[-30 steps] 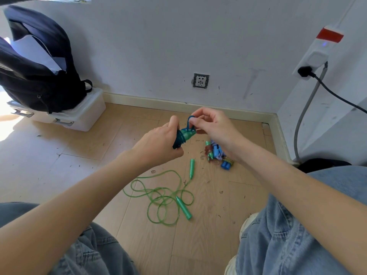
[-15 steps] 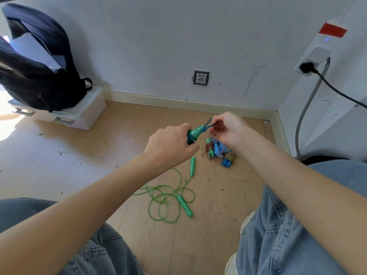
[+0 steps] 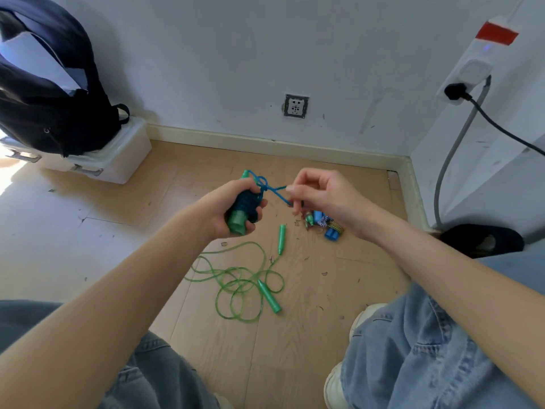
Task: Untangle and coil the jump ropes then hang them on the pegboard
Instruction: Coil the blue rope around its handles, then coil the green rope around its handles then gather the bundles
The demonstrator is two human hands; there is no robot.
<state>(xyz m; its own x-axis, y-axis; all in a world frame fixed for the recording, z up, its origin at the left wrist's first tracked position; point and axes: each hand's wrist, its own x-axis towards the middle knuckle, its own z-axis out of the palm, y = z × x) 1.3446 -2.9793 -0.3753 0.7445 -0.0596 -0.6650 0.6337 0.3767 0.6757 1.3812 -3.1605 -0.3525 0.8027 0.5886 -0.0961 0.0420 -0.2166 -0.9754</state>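
Observation:
My left hand [image 3: 233, 208] grips a blue jump rope bundle [image 3: 246, 203], its cord wound around green handles held upright above the floor. A loop of blue cord sticks out at the top. My right hand [image 3: 318, 193] pinches the free end of that blue cord [image 3: 277, 193] and holds it taut to the right. On the wooden floor below lies a loose green jump rope [image 3: 241, 283] in tangled loops, with its two green handles apart. Beside my right wrist sits a small coiled bundle with blue handles [image 3: 326, 227], partly hidden by the hand.
A dark backpack [image 3: 50, 98] rests on a white plastic box [image 3: 118, 154] at the far left. A wall socket [image 3: 295, 106] is straight ahead. A power strip [image 3: 469, 69] with a black plug and cables hangs on the right wall. My jeans-clad knees frame the floor area.
My left hand has turned the bundle upright. My right hand has pulled the blue cord end out to the right, drawing a loop tight at the top of the handles.

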